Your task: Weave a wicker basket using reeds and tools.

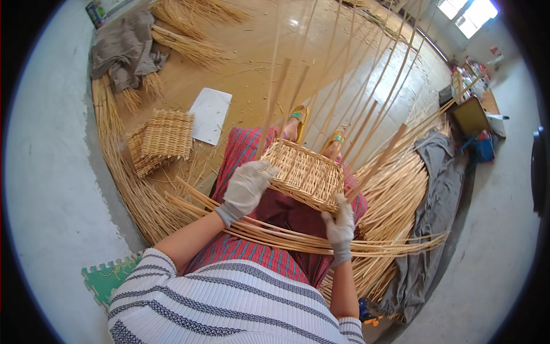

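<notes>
A rectangular woven wicker panel (303, 172) is held up over my lap, with several long upright canes (338, 97) rising from its far edge. My left hand (248, 184), in a pale glove, grips the panel's left end. At its near right corner my right hand (341, 226), gloved too, is closed on the woven edge; some of its fingertips are hidden. Flat wooden strips (377, 159) stand up at the panel's corners. Beneath both wrists a loose bunch of thin canes (281, 236) lies across my lap.
Finished woven squares (168, 135) are stacked on the floor at left, beside a white sheet (211, 116). Long cane bundles (395, 200) lie at right along a grey cloth (438, 189). More canes (123, 166) line the left wall. A small table (472, 117) stands far right.
</notes>
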Demonstrator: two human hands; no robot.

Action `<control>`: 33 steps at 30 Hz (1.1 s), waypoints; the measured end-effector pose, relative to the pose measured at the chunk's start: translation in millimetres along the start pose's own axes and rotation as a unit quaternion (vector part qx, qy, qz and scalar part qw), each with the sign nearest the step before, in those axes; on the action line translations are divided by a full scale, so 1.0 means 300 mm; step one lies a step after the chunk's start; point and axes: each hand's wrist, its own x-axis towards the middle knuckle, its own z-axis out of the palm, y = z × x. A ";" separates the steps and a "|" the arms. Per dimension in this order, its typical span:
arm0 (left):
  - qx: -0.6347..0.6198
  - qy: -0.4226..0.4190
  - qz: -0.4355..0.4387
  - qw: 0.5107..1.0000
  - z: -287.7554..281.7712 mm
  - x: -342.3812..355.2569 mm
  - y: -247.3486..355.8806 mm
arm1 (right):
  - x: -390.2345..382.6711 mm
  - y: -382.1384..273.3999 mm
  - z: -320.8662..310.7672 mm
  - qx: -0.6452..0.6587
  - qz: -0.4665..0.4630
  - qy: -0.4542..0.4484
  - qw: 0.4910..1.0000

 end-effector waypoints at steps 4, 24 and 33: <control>-0.384 -0.069 -0.370 0.843 -0.060 0.065 -0.087 | 0.090 0.055 0.039 0.390 0.091 0.251 0.881; -0.445 0.094 -0.347 0.820 0.129 0.252 -0.078 | 0.560 -0.527 0.309 0.274 0.006 -0.123 0.954; -0.612 0.141 -0.317 0.711 0.148 0.255 -0.090 | 0.701 -0.428 0.423 0.486 0.147 -0.296 0.809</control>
